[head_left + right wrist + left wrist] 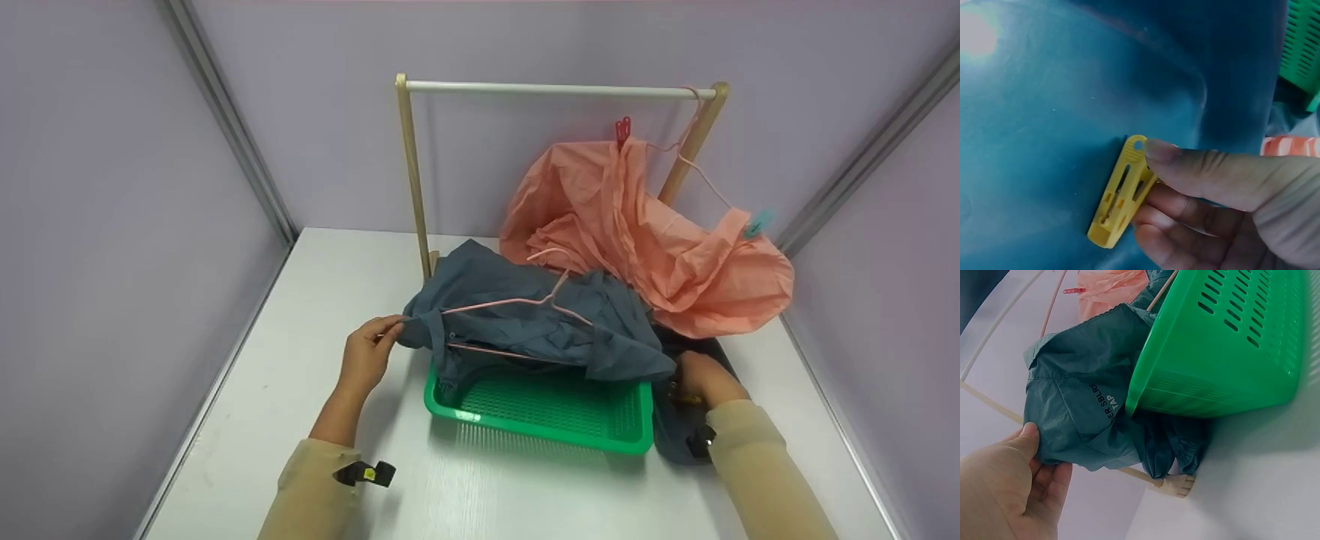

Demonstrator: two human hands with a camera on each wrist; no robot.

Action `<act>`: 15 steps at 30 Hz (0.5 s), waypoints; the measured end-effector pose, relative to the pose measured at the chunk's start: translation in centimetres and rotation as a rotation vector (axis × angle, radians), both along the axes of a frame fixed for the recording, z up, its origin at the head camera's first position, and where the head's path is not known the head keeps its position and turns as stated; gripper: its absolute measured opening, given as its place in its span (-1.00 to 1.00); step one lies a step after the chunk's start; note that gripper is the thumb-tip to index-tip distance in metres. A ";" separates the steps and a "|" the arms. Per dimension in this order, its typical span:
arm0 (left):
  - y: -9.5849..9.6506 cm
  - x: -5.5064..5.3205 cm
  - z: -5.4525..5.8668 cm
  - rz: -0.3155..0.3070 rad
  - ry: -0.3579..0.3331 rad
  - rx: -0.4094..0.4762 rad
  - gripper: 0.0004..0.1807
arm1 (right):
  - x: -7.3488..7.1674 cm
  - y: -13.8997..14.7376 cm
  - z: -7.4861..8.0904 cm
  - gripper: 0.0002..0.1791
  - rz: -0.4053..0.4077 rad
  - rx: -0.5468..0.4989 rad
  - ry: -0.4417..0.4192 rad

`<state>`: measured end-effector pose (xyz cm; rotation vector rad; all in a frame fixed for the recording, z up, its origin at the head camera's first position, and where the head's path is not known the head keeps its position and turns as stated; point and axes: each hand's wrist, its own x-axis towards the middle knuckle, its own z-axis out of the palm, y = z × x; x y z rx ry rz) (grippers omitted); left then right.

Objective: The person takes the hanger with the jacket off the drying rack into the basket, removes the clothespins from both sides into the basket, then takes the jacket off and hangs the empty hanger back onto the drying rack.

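A dark blue-grey garment [495,277] with a pink hanger [551,298] on it lies over the back of a green basket [538,430]. My left hand [366,354] pinches the garment's left edge between thumb and fingers, beside the basket's left side. In the left wrist view, dark lettering shows on the cloth. My right hand [709,379] is down in a dark blue bin [679,442] to the right of the basket. The right wrist view shows its thumb and fingers pinching a yellow clothespin [1117,197] over the bin's floor.
Behind the basket stands a rack with wooden posts and a white bar [547,88]. At its right end a pink hanger carries a salmon garment [592,202], with a red clothespin [622,131] and a teal clothespin [757,224] on it. Pale walls enclose the white table [300,292].
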<state>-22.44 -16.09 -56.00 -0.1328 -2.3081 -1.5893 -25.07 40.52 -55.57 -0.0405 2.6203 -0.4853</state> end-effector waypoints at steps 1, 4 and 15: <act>0.0 0.0 0.0 0.000 0.002 0.002 -0.82 | 0.0 0.1 0.1 -0.81 -0.004 -0.011 -0.002; 0.0 0.1 -0.1 0.000 0.011 0.006 -0.83 | 0.2 0.3 0.4 -0.79 -0.025 -0.042 -0.007; 0.0 0.0 0.0 0.000 0.001 0.022 -0.83 | 1.4 1.2 3.9 -0.63 0.029 -0.067 0.095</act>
